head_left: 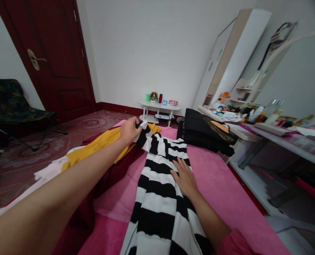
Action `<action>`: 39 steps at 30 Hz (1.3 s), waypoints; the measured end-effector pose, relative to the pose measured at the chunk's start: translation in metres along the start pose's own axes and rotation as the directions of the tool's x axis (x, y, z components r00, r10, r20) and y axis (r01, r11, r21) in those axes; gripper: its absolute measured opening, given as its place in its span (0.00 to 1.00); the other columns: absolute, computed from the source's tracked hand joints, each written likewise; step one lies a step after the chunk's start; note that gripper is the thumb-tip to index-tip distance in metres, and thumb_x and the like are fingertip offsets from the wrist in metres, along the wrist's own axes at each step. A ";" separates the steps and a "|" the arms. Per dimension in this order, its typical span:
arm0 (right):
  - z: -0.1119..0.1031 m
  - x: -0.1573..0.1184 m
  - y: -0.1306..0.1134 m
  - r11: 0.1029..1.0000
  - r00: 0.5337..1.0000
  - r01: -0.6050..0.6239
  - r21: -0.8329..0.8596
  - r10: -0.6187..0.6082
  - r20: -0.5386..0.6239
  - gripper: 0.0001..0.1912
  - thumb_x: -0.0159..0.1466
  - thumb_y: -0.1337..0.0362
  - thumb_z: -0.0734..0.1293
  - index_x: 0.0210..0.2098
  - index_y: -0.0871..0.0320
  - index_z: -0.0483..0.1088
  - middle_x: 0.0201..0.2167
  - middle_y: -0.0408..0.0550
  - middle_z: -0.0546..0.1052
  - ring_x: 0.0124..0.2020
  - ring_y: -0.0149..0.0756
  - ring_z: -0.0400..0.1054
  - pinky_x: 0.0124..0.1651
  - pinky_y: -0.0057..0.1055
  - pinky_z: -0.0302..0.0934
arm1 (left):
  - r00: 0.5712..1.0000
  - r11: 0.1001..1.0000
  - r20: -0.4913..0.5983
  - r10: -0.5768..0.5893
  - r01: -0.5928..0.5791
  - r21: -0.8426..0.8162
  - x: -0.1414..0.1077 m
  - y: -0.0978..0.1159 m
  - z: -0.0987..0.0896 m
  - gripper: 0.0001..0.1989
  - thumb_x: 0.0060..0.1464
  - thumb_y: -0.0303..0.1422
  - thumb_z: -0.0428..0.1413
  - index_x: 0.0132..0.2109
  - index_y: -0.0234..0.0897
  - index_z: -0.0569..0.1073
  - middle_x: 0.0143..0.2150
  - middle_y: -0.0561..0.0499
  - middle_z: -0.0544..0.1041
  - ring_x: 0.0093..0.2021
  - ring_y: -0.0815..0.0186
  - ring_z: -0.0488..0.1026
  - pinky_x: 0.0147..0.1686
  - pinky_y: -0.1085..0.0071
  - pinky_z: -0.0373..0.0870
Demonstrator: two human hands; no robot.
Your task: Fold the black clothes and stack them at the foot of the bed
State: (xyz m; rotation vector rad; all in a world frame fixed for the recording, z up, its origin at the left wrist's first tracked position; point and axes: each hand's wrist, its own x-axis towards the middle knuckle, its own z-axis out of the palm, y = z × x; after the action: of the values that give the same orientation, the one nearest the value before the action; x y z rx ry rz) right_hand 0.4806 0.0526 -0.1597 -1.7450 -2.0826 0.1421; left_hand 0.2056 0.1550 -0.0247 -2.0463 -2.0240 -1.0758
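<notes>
A black-and-white striped garment point(158, 198) lies lengthwise on the pink bedspread point(215, 184), its near end running out of the bottom of the view. My left hand point(130, 130) is closed on a striped sleeve-like part at the garment's far left and holds it out to that side. Flat on the right side of the stripes rests my right hand point(184, 177), fingers spread. Just beyond the left hand and under that forearm lie a yellow garment point(97, 143) and dark red cloth point(122, 170).
Folded black clothes point(205, 129) are stacked at the bed's far right. A cluttered dressing table point(253, 124) stands along the right. Against the back wall is a small white table point(159, 105) with several items. At left are a camouflage folding chair point(11, 102) and a closed dark red door point(48, 53).
</notes>
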 end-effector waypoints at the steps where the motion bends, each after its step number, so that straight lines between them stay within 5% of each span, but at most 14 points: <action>1: 0.000 0.000 0.002 0.999 1.000 0.003 0.044 -0.002 -0.024 0.28 0.66 0.52 0.55 0.62 0.57 0.59 0.67 0.49 0.53 0.68 0.42 0.42 0.66 0.42 0.41 | 0.984 0.991 -0.133 0.116 -0.124 -0.053 -0.007 0.016 -0.011 0.09 0.50 0.34 0.54 0.40 0.38 0.68 0.41 0.48 0.72 0.44 0.61 0.69 0.43 0.69 0.64; 4: 0.000 0.001 0.011 0.965 0.991 0.005 0.263 0.032 -0.133 0.27 0.66 0.51 0.55 0.57 0.60 0.64 0.63 0.53 0.61 0.64 0.42 0.53 0.65 0.40 0.46 | 0.828 0.860 -0.414 0.378 -0.480 -0.173 -0.047 0.055 -0.038 0.06 0.52 0.33 0.54 0.37 0.38 0.65 0.39 0.49 0.70 0.42 0.62 0.68 0.42 0.68 0.66; 6: 0.000 0.000 0.019 0.879 0.973 -0.007 0.476 0.116 -0.200 0.26 0.65 0.50 0.55 0.54 0.60 0.66 0.58 0.55 0.67 0.59 0.42 0.60 0.61 0.39 0.52 | 0.771 0.752 -0.380 0.511 -0.615 -0.237 -0.086 0.063 -0.048 0.07 0.52 0.36 0.56 0.36 0.40 0.66 0.37 0.50 0.70 0.41 0.62 0.68 0.41 0.66 0.66; 8: 0.000 0.000 0.027 0.756 0.947 -0.019 0.654 0.223 -0.230 0.26 0.64 0.48 0.55 0.50 0.60 0.68 0.51 0.55 0.73 0.54 0.43 0.65 0.57 0.39 0.57 | 0.710 0.634 -0.211 0.672 -0.699 -0.331 -0.125 0.057 -0.050 0.06 0.52 0.36 0.57 0.34 0.40 0.67 0.33 0.51 0.71 0.36 0.64 0.69 0.37 0.68 0.67; 10: 0.000 -0.001 0.032 0.677 0.930 -0.021 0.735 0.283 -0.235 0.26 0.64 0.47 0.55 0.46 0.60 0.70 0.47 0.54 0.75 0.50 0.43 0.67 0.53 0.38 0.59 | 0.692 0.614 -0.044 0.720 -0.666 -0.423 -0.155 0.044 -0.046 0.05 0.54 0.34 0.55 0.32 0.39 0.68 0.29 0.52 0.71 0.31 0.67 0.68 0.33 0.70 0.66; 12: 0.000 -0.001 0.034 0.642 0.922 0.004 0.767 0.294 -0.251 0.24 0.63 0.47 0.56 0.43 0.59 0.71 0.45 0.53 0.75 0.47 0.41 0.68 0.51 0.36 0.60 | 0.727 0.660 0.066 0.683 -0.577 -0.481 -0.173 0.034 -0.040 0.03 0.55 0.31 0.54 0.33 0.38 0.69 0.30 0.52 0.71 0.31 0.68 0.69 0.33 0.71 0.66; 14: 0.001 0.000 0.032 0.612 0.921 0.034 0.790 0.288 -0.262 0.23 0.63 0.47 0.57 0.40 0.59 0.71 0.43 0.51 0.76 0.44 0.40 0.68 0.49 0.35 0.61 | 0.757 0.702 0.149 0.637 -0.489 -0.517 -0.180 0.033 -0.035 0.03 0.55 0.31 0.53 0.38 0.38 0.71 0.36 0.50 0.73 0.36 0.66 0.71 0.38 0.69 0.68; 16: 0.000 0.000 0.030 0.593 0.922 0.042 0.804 0.288 -0.261 0.21 0.62 0.47 0.59 0.37 0.59 0.71 0.40 0.49 0.76 0.42 0.40 0.67 0.48 0.34 0.60 | 0.742 0.709 0.224 0.632 -0.439 -0.552 -0.182 0.040 -0.031 0.13 0.54 0.32 0.55 0.48 0.39 0.70 0.46 0.48 0.72 0.45 0.63 0.70 0.46 0.67 0.67; 20: -0.001 -0.001 0.026 0.599 0.927 0.026 0.801 0.285 -0.243 0.20 0.60 0.49 0.63 0.40 0.59 0.69 0.36 0.47 0.75 0.39 0.39 0.67 0.45 0.35 0.61 | 0.594 0.628 0.297 0.748 -0.486 -0.608 -0.188 0.065 -0.021 0.34 0.46 0.30 0.58 0.62 0.44 0.59 0.63 0.46 0.59 0.61 0.57 0.58 0.60 0.60 0.57; 23: -0.001 0.000 0.025 0.589 0.938 0.019 0.808 0.268 -0.218 0.21 0.57 0.50 0.67 0.42 0.59 0.67 0.35 0.47 0.74 0.39 0.39 0.68 0.44 0.34 0.62 | 0.449 0.529 0.301 0.841 -0.568 -0.630 -0.193 0.088 -0.010 0.41 0.41 0.25 0.55 0.64 0.45 0.55 0.66 0.48 0.56 0.65 0.56 0.52 0.63 0.55 0.48; 25: 0.000 0.001 0.025 0.566 0.946 0.001 0.825 0.267 -0.184 0.21 0.55 0.51 0.69 0.42 0.58 0.67 0.34 0.46 0.74 0.38 0.38 0.68 0.42 0.33 0.62 | 0.394 0.498 0.311 0.865 -0.598 -0.628 -0.192 0.101 -0.003 0.41 0.40 0.26 0.55 0.64 0.45 0.55 0.65 0.47 0.58 0.65 0.54 0.52 0.63 0.51 0.45; 29: 0.004 0.002 0.027 0.489 0.954 -0.033 0.872 0.276 -0.119 0.22 0.54 0.50 0.68 0.42 0.57 0.65 0.34 0.46 0.74 0.36 0.37 0.68 0.41 0.33 0.63 | 0.389 0.515 0.337 0.857 -0.635 -0.577 -0.180 0.111 0.015 0.40 0.40 0.36 0.60 0.62 0.43 0.59 0.62 0.44 0.61 0.63 0.49 0.54 0.61 0.45 0.43; 33: -0.007 -0.009 0.023 0.444 0.978 -0.043 0.895 0.201 -0.052 0.24 0.54 0.53 0.69 0.46 0.57 0.65 0.39 0.48 0.76 0.40 0.39 0.70 0.45 0.36 0.64 | 0.401 0.554 0.385 0.831 -0.645 -0.526 -0.167 0.100 0.033 0.42 0.40 0.47 0.63 0.62 0.45 0.59 0.56 0.41 0.67 0.57 0.48 0.63 0.58 0.43 0.47; 39: -0.049 -0.047 0.010 0.399 0.958 -0.270 0.876 0.204 0.203 0.28 0.49 0.57 0.73 0.48 0.57 0.65 0.40 0.49 0.77 0.38 0.38 0.72 0.44 0.35 0.64 | 0.468 0.625 0.415 0.780 -0.619 -0.476 -0.164 0.083 0.041 0.39 0.35 0.52 0.65 0.54 0.39 0.69 0.44 0.43 0.75 0.46 0.50 0.70 0.46 0.59 0.63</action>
State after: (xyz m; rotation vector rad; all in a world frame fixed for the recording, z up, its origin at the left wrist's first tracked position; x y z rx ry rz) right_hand 0.5142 0.0005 -0.1303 -1.2661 -1.2611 1.1938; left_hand 0.3160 0.0250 -0.1045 -3.2212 -0.8409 -0.5523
